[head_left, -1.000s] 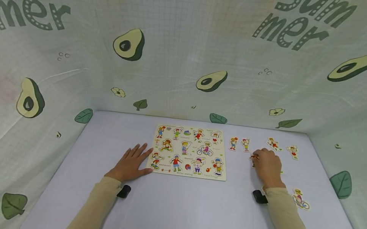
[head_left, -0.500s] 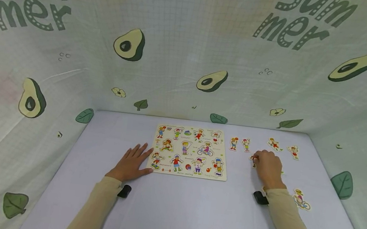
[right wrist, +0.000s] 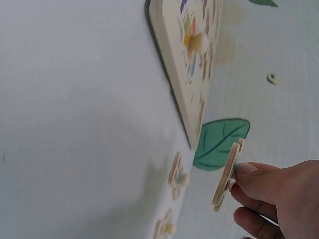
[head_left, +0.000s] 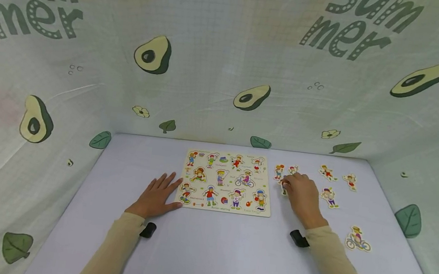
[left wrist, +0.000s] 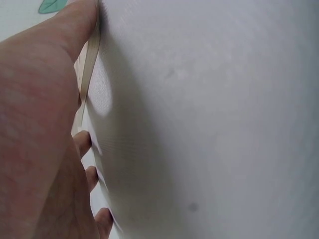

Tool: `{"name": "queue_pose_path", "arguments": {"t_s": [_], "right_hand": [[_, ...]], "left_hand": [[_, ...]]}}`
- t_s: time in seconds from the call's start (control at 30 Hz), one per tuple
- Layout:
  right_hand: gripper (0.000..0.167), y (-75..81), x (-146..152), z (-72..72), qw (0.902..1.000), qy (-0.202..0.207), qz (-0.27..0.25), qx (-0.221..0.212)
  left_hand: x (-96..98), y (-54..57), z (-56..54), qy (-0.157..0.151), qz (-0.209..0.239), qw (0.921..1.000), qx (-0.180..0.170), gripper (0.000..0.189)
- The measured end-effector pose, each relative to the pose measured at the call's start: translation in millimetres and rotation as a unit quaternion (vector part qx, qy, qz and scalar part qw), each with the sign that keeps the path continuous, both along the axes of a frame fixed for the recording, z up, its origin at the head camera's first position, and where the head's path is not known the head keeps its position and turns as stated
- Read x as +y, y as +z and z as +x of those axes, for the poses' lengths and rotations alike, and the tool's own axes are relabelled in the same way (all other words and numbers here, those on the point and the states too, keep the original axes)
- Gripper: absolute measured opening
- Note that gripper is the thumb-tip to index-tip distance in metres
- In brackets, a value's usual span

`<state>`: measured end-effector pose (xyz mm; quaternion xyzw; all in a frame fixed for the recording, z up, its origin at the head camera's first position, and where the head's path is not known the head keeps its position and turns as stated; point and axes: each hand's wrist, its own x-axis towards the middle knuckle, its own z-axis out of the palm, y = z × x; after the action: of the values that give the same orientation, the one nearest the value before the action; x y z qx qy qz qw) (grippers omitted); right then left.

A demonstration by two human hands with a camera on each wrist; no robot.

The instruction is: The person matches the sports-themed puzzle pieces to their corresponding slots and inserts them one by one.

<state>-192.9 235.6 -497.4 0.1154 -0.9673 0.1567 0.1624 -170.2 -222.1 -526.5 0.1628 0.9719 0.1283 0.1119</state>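
Note:
My left hand [head_left: 154, 197] lies flat with fingers spread at the left side of the wooden puzzle board [head_left: 266, 214], thumb and fingertips at its edge. In the left wrist view the thumb overlaps the board's edge [left wrist: 89, 64]. My right hand [head_left: 303, 197] pinches a flat wooden puzzle piece [right wrist: 227, 174] between thumb and fingers at its back knob. The piece is raised off the table, right of the board, tilted nearly on edge in the right wrist view; its picture is mostly hidden. Several figures of children at sports stand on the board, one showing its knob [right wrist: 198, 44].
Two loose pieces lie just right of the board, a child with a ball [head_left: 278, 171] and one partly behind my hand [head_left: 293, 169]. Farther right are a footballer piece [head_left: 328, 172], a red-and-white figure [head_left: 350, 182], a batter [head_left: 330, 198] and a cyclist [head_left: 358, 239]. A printed curtain hangs behind.
My right hand has lifted the puzzle piece and carried it left toward the board, uncovering the batter piece. My left hand has stayed in place.

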Motion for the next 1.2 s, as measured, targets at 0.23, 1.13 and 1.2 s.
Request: {"name": "queue_pose_path", "arguments": {"t_s": [0.23,1.13,1.2], "right_hand": [[0.013,7.6,-32,3.2,0.9991,0.04,-0.011,0.01],[0.012,2.6,-130,15.3,0.9874,0.154,-0.032,0.02],[0.011,2.3,-135,16.4,0.9863,0.162,-0.027,0.019]], "left_hand": [[-0.7,-1.5,0.2,-0.001,0.007,1.0,0.004,0.085],[0.7,1.2,-0.4,0.01,-0.012,0.9998,-0.007,0.084],[0.6,1.3,-0.6,0.011,-0.014,0.9998,-0.009,0.084]]}}
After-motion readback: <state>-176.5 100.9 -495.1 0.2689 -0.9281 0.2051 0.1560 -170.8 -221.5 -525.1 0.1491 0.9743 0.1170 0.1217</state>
